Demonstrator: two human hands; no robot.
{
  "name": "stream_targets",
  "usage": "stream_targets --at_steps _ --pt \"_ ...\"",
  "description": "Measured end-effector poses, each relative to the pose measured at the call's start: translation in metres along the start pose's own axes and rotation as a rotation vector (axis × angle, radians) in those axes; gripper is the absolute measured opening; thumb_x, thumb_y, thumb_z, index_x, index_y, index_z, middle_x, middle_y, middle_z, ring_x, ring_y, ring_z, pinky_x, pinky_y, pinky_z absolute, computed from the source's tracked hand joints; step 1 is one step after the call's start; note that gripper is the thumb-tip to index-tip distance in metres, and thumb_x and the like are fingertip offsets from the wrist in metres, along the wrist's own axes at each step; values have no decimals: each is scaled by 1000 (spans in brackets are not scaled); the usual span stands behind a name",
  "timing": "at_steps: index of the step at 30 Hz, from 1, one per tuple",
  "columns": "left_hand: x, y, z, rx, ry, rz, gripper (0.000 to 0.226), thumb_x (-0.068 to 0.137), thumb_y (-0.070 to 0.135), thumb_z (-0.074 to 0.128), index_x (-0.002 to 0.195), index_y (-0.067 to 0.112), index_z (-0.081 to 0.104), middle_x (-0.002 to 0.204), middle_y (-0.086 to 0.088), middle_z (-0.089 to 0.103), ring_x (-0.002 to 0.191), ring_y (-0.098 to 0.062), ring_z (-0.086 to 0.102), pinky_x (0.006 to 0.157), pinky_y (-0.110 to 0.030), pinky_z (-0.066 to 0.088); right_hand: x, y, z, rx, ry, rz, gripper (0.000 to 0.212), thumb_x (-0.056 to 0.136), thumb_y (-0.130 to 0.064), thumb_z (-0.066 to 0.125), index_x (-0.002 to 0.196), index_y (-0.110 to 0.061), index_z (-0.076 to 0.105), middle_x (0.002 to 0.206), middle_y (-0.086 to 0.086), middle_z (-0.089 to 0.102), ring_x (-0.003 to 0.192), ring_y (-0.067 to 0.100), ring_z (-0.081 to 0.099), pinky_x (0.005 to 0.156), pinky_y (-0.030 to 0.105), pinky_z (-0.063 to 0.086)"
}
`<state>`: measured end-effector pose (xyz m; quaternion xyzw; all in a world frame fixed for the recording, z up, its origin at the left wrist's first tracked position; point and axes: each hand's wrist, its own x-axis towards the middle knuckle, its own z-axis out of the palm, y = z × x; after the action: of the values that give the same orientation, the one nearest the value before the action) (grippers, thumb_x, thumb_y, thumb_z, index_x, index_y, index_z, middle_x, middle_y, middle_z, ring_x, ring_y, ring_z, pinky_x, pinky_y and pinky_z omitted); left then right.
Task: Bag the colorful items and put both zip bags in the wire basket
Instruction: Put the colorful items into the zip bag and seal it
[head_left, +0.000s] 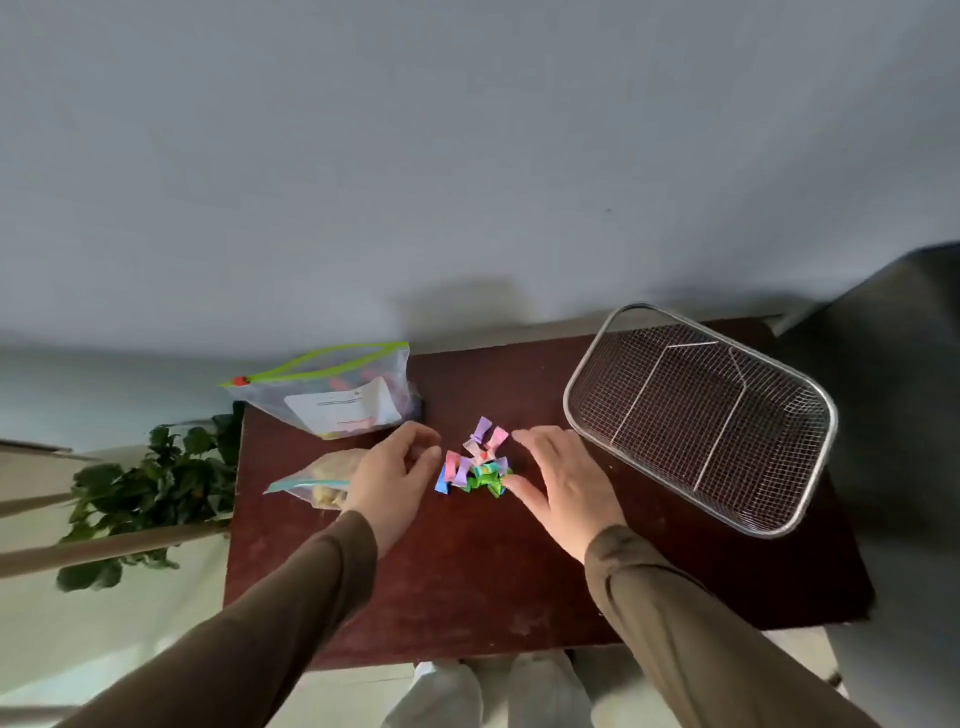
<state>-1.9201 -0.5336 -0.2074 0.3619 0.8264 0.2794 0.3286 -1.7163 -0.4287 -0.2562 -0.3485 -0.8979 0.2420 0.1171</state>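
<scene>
Several small colorful items (475, 461), pink, purple, blue and green, lie in a loose pile at the middle of the dark red table (467, 582). My left hand (395, 480) hovers just left of the pile with fingers curled and nothing in it. My right hand (558, 480) is spread just right of the pile, its fingertips near the green pieces. A large zip bag (337, 395) with a green seal and red slider lies at the table's back left. A smaller zip bag (317, 486) with pale contents lies partly under my left wrist. The wire basket (701, 415) stands at the right.
A leafy green plant (150, 483) and pale wooden rails (104, 553) stand left of the table. A dark object (893, 395) is to the right of the basket. A plain grey wall rises behind. My shoes (493, 691) show below the table's front edge.
</scene>
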Motion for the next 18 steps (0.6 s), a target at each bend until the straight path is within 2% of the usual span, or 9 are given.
stream_targets --at_steps 2,4,6,8,12,18 --pt "-13 -8 -4 -21 12 38 10 96 19 63 95 29 66 75 12 65 71 -5 58 67 -23 48 12 -3 22 -115 -115 -87 70 85 -64 52 140 -22 43 136 -1 50 117 21 49 99 36 46" --pt "-23 -9 -7 -36 33 84 11 96 18 63 95 29 66 86 18 67 78 -7 61 69 -21 49 24 -1 38 -208 -205 -133 94 74 -78 49 149 -24 30 153 2 37 134 25 40 107 41 42" --pt "-31 -6 -9 -62 61 116 10 96 17 63 97 27 67 94 20 67 84 -9 62 71 -18 49 35 0 51 -266 -277 -179 107 67 -85 43 153 -25 20 161 4 26 144 27 31 113 44 35" --pt "-38 -6 -9 -81 81 139 10 96 17 63 99 25 68 98 21 66 88 -9 63 72 -16 49 42 2 61 -326 -306 -215 112 65 -89 38 155 -25 16 163 5 24 146 26 27 114 44 32" --pt "-52 -15 -2 -106 60 138 10 96 21 64 99 30 67 95 13 67 85 -16 64 72 -26 52 41 7 76 -413 -255 -271 103 76 -85 35 153 -18 27 155 4 39 136 26 41 106 42 39" --pt "-55 -38 10 -105 44 60 8 95 23 63 96 31 66 83 7 68 79 -17 62 73 -35 52 37 13 90 -481 -110 -353 57 93 -59 42 130 -17 53 118 2 58 95 25 56 73 39 49"
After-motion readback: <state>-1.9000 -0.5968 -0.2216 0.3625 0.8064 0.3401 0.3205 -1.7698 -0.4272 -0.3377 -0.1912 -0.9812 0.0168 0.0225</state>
